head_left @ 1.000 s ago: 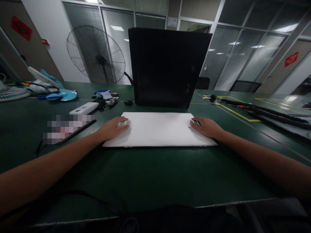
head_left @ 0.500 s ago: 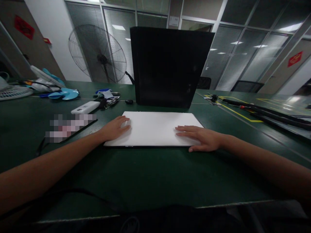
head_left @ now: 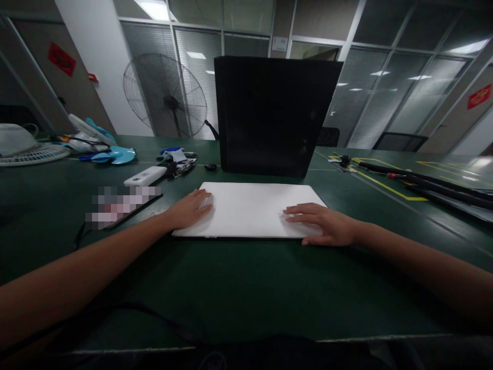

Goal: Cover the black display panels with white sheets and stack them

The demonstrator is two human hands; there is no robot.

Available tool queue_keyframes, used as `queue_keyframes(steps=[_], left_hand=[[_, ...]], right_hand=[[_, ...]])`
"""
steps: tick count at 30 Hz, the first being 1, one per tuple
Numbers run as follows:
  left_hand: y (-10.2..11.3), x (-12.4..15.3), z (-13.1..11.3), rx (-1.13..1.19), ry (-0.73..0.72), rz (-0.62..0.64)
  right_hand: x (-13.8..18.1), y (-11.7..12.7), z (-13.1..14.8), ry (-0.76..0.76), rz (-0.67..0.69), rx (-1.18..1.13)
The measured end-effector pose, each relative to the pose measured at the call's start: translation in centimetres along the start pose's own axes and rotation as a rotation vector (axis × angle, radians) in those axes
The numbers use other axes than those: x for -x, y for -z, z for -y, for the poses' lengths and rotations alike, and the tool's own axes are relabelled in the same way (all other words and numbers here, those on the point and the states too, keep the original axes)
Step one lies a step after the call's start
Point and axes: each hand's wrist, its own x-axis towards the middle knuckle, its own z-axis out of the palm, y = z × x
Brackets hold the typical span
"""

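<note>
A flat white rectangular panel [head_left: 246,210] with a dark lower edge lies on the green table [head_left: 246,293] in front of me. My left hand [head_left: 191,208] rests on the panel's left edge, its fingers stretched forward. On the right side, my right hand [head_left: 327,224] lies over the other edge, fingers pointing left across the white surface and the thumb at the near edge. Both hands are open and grip nothing. Just behind the panel stands a large black box-like case [head_left: 277,115], upright.
On the left lie a pixelated phone-like slab [head_left: 123,205], a white device [head_left: 145,176], keys [head_left: 185,167], blue fan blades [head_left: 115,155] and a white fan part [head_left: 31,151]. Black rods [head_left: 435,180] lie at right. A large fan [head_left: 169,97] stands beyond the table.
The whole view has shifted slightly, so everything sits a little lower and further right. Both hands stay on the white panel, almost unchanged.
</note>
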Motion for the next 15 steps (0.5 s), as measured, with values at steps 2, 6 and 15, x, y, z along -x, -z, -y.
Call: queue_keyframes(steps=[2, 6, 15], left_hand=[[0.1, 0.1, -0.1, -0.003, -0.006, 0.003], [0.5, 0.3, -0.4, -0.004, -0.002, -0.002], [1.0, -0.2, 0.6, 0.051, 0.008, -0.022]], right_hand=[[0.0, 0.2, 0.2, 0.072, -0.057, 0.039], [-0.2, 0.7, 1.3, 0.243, -0.156, 0.120], [-0.5, 0.8, 3.6, 0.424, -0.226, 0.323]])
